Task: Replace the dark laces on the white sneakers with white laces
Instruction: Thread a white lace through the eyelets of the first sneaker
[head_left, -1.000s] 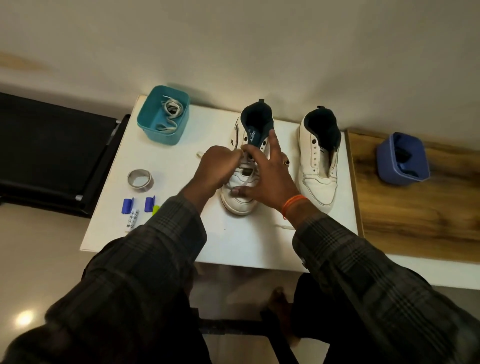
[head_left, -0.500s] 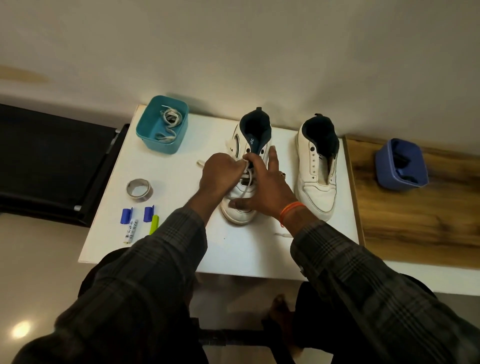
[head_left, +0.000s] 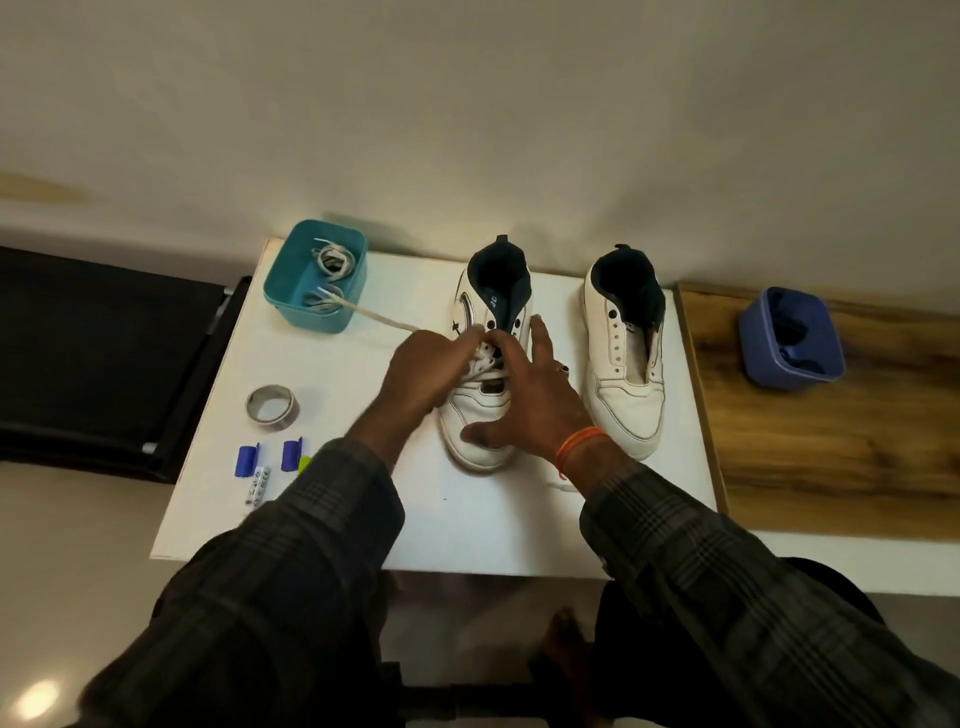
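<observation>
A white lace crossed the left sneaker, mid-table. The left hand pinched it with curled fingers; the right hand lay spread over the shoe, thumb on the toe. The unlaced sneaker stood beside.

Beige wall, white table

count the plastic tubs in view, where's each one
2. A teal tub sits at the back left corner of the white table, with white laces inside. A blue tub sits on the wooden surface to the right.
</observation>
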